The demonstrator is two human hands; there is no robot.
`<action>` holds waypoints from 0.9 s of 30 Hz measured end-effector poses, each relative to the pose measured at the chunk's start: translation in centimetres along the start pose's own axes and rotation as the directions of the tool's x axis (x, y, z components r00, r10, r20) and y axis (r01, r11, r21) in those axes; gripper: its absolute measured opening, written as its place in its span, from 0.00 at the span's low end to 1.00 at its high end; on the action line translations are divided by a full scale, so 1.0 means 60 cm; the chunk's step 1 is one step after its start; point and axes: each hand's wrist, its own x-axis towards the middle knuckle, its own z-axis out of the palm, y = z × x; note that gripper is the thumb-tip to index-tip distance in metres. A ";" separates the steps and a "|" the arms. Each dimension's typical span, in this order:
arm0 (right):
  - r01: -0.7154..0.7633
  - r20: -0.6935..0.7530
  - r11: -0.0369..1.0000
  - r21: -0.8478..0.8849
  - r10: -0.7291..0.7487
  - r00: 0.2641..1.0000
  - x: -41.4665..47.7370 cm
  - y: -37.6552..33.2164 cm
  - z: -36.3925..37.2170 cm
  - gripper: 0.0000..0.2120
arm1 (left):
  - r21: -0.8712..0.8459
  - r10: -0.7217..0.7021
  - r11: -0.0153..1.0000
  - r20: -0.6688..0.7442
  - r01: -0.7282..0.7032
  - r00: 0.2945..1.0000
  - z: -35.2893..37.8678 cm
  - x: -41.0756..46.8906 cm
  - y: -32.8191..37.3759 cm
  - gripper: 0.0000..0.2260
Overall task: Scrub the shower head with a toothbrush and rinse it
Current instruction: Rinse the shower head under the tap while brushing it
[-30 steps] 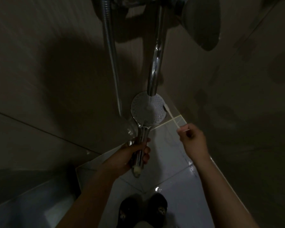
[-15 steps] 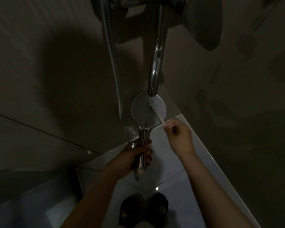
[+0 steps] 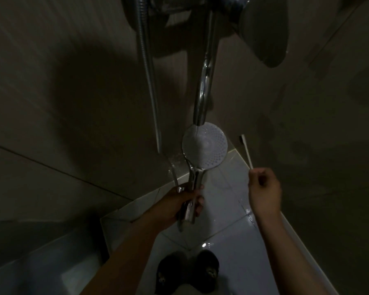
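Shower head [image 3: 205, 145], head view: face to camera at centre, top rim under spout [image 3: 202, 92] at 12 o'clock, left hand [image 3: 185, 201] wrapped round handle [image 3: 197, 177] at 6. Right hand [image 3: 264, 190] pinches toothbrush [image 3: 246, 151] by its tail, bristles clear at 3 o'clock. Risk: handle could twist in the grip, or that end pinch could drop the toothbrush.

The room is dim. Two walls of large grey-brown tiles meet in a corner. The left wall [image 3: 51, 107] has one thin joint line across it and a broad shadow. The right wall [image 3: 320, 188] shows darker patches. The floor [image 3: 232, 233] has glossy white tiles with a small reflection of light. A chrome spout [image 3: 203, 88] comes down from the top edge.
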 end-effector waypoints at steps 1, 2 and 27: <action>-0.011 -0.011 1.000 0.007 0.011 1.000 -0.004 0.002 0.001 0.04 | 0.011 -0.004 1.000 0.010 0.004 1.000 0.001 -0.002 -0.004 0.11; -0.015 -0.022 1.000 0.011 0.016 1.000 -0.008 0.004 0.001 0.04 | 0.011 -0.008 1.000 0.016 0.008 1.000 0.000 -0.004 -0.009 0.12; -0.129 0.035 0.989 0.069 0.127 0.991 -0.021 0.013 -0.018 0.10 | -0.017 -0.052 0.999 -0.060 0.051 0.997 -0.031 0.015 -0.015 0.10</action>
